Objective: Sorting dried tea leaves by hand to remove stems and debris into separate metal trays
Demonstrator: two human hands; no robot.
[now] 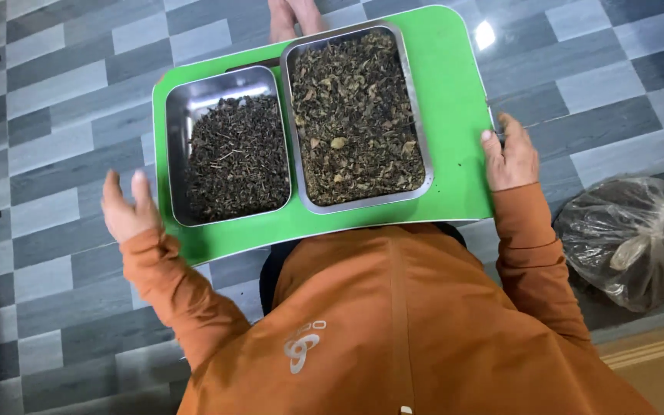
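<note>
Over the lap of a seated person in an orange jacket (pixel 416 323), a green surface (pixel 455 115) lies roughly flat, its long axis running from about 8 o'clock to 2 o'clock across the view, the near edge against the person's body. The left hand (pixel 128 207) sits at the surface's 8 o'clock end, just beside the edge, fingers spread and pointing up toward 12 o'clock; its grip is open and holds nothing. The right hand (pixel 509 157) rests at the 3 o'clock edge with its fingers curled over the rim, so its grip is closed on the green surface. Two steel trays stand side by side on it, touching or nearly so. The smaller tray (pixel 186 115), toward 9 o'clock, has its long axis pointing from 6 to 12 o'clock and holds fine dark dried leaves heaped in its nearer part, with bare steel showing at the far end. The larger tray (pixel 416 131), toward 1 o'clock, points the same way with a slight tilt and is filled with coarser brownish-green dried leaves. Bare feet (pixel 290 19) show beyond the surface at 12 o'clock. On the grey tiled floor (pixel 55 92), at 4 o'clock, lies a knotted clear plastic bag (pixel 632 238) of dark material.
</note>
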